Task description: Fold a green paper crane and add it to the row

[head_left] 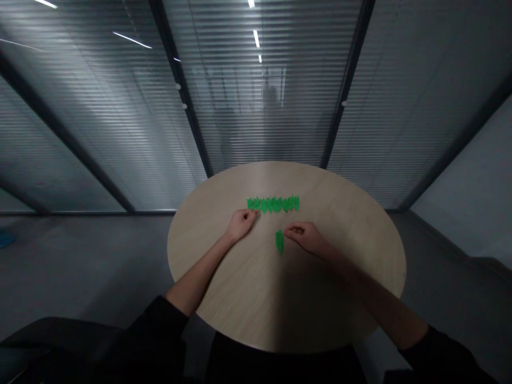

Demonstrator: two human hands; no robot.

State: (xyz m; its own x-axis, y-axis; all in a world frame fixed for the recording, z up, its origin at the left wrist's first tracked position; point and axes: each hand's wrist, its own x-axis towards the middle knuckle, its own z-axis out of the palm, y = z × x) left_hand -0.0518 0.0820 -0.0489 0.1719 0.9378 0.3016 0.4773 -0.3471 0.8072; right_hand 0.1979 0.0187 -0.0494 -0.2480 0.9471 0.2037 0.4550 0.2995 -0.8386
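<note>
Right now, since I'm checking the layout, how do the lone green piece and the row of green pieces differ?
The lone green piece lies nearer the person, beside the right hand; the row of green pieces lies farther off, its left end by the left hand. The lone piece runs lengthwise toward the person; the row stretches sideways. Both are green and rest on the round table.

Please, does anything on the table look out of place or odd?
Only one green piece stands out: it sits apart from the row of green pieces, nearer the camera, beside the right hand. I see no spill.
</note>
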